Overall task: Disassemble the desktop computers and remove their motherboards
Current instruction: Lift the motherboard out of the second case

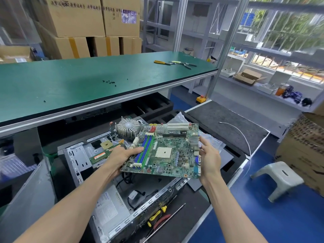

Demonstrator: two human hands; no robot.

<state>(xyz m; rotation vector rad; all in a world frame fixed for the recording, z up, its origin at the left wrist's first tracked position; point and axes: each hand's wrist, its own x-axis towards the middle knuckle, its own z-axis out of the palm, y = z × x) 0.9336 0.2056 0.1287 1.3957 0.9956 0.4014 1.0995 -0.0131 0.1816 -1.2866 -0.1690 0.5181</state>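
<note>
Below, an opened metal computer case (pixel 105 204) lies on its side, a round finned heatsink (pixel 128 128) behind it and yellow-handled tools (pixel 157 217) at its edge. Above the case both arms reach forward — left hand (pixel 122 155) and right hand (pixel 209 159) grip opposite edges of the green motherboard (pixel 164 151), tilted, blue memory slots showing.

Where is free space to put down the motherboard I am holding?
Bare: green bench left of the loose screws and pliers; dark pad beside the white cable. Crowded: open case under the motherboard.
</note>
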